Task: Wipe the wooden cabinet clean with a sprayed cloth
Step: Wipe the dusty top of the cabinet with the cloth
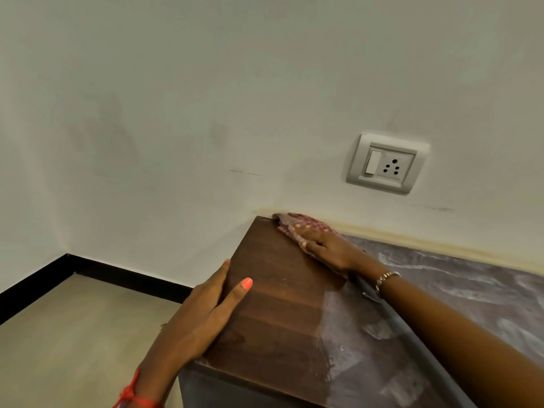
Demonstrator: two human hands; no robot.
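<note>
The dark wooden cabinet (273,319) fills the lower middle of the head view, its top seen from above. My right hand (329,245) presses a red-and-white checked cloth (297,225) flat on the cabinet's far corner, close to the wall. My left hand (203,310) lies over the cabinet's left edge, thumb on the top and fingers down the side. The left part of the top looks dark and clean; the right part carries pale dusty smears.
A white wall stands right behind the cabinet, with a switch and socket plate (385,163) above it. A grey streaked surface (459,278) adjoins the cabinet on the right. Beige floor (67,334) with a black skirting lies to the left.
</note>
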